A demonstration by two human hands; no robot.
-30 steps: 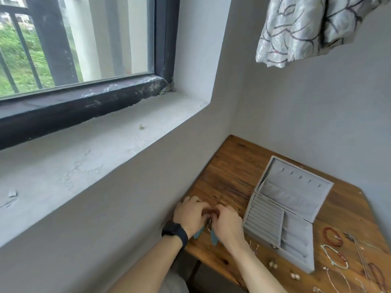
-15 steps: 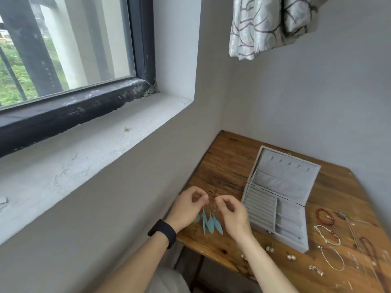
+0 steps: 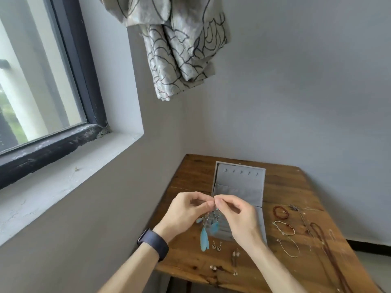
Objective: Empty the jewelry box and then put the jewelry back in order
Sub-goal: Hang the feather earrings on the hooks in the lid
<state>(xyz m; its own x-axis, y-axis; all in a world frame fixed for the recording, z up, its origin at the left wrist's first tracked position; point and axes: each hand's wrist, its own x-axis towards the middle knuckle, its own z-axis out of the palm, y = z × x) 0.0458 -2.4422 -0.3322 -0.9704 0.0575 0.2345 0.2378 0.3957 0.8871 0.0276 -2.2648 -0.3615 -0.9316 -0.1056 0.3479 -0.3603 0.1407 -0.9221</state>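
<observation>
head view: i see both hands raised over the near-left part of the wooden table (image 3: 190, 172), fingertips meeting in front of the jewelry box (image 3: 240, 182). my left hand (image 3: 186, 210) and right hand (image 3: 239, 218) each have thumb and forefinger curled in a pinch at the top of the feather earrings (image 3: 204, 237), whose blue feathers hang down between the wrists, above the tabletop. the exact hook each finger holds is too small for me to tell.

the box is grey, its lid standing open towards the far wall and its base partly hidden behind the right hand. i can make out no jewelry in the parts that show.

on the table to the right of the box lie a red bead bracelet (image 3: 280, 212), a pale cord bracelet (image 3: 284, 227), a thin chain bracelet (image 3: 289, 247) and, further right, a long brown necklace (image 3: 325, 246). a pair of small earrings (image 3: 216, 246) lies just below the feathers, with more small pieces near the front edge.

a dark watch (image 3: 153, 243) sits on the left wrist. a patterned curtain (image 3: 182, 49) hangs above, and a window (image 3: 31, 92) is on the left.
</observation>
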